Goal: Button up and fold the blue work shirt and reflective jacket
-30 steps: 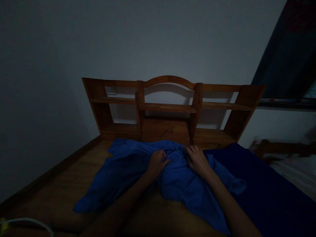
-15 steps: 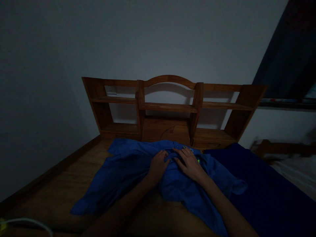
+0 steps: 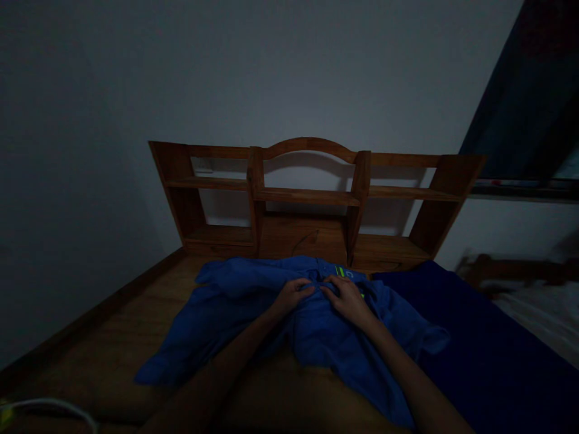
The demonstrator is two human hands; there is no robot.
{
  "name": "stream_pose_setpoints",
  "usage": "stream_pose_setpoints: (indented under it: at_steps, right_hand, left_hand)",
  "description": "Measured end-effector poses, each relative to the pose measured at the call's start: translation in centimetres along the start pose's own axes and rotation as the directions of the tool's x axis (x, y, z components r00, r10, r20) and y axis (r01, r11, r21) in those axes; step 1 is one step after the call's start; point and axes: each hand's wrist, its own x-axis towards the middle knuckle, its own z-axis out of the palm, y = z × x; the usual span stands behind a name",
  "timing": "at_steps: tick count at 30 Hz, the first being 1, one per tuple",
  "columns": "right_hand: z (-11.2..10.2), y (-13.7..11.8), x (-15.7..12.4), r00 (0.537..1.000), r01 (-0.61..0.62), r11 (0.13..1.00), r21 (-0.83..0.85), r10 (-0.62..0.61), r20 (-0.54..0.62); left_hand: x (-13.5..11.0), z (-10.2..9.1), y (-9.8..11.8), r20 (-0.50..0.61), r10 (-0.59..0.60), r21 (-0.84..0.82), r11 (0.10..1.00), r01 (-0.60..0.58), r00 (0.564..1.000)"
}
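Observation:
A blue shirt (image 3: 239, 301) lies spread and wrinkled on the wooden bed boards, with yellow-green marks and a pale letter near its top right. Toward its middle, my left hand (image 3: 292, 296) pinches a fold of the cloth between thumb and fingers. Just to the right, my right hand (image 3: 347, 299) is closed on the same part of the shirt, its thumb and fingertips facing the left ones across a small gap. Small details of the cloth between the fingertips are too dark to make out.
Behind the shirt stands a wooden headboard with shelves (image 3: 307, 196). Dark blue bedding (image 3: 470, 349) covers the right side, and bare boards (image 3: 122, 325) show at left. A pale cable (image 3: 54, 402) curves at the lower left. A dark window (image 3: 529, 102) is at upper right.
My fingers have drawn into a tighter pinch on the cloth, the left hand's fingers pointing more to the right. More of the yellow-green mark and letter now shows. The shirt stays largely in place.

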Motion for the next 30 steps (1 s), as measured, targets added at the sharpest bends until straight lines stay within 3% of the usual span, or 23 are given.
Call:
stream_pose_setpoints:
  at_steps: [4, 16, 25, 30]
  right_hand:
    - [0.21, 0.23, 0.01, 0.999, 0.006, 1.0, 0.027, -0.007, 0.031]
    - [-0.07, -0.33, -0.23, 1.0, 0.015, 0.996, 0.084, -0.013, -0.023]
    - [-0.15, -0.54, -0.15, 1.0, 0.019, 0.994, 0.108, -0.018, -0.007]
    - [-0.17, -0.61, -0.12, 1.0, 0.018, 0.995, 0.1, -0.018, -0.006]
  left_hand:
    - [0.22, -0.42, -0.3, 0.026, -0.023, -0.087, 0.996, 0.025, 0.999]
    - [0.06, -0.08, 0.25, -0.032, -0.084, -0.046, 0.995, 0.083, 0.996]
    - [0.01, -0.13, 0.14, -0.029, 0.055, 0.142, 0.989, -0.051, 0.998]
    - [0.1, 0.0, -0.3, -0.085, 0.082, 0.215, 0.975, -0.062, 0.993]
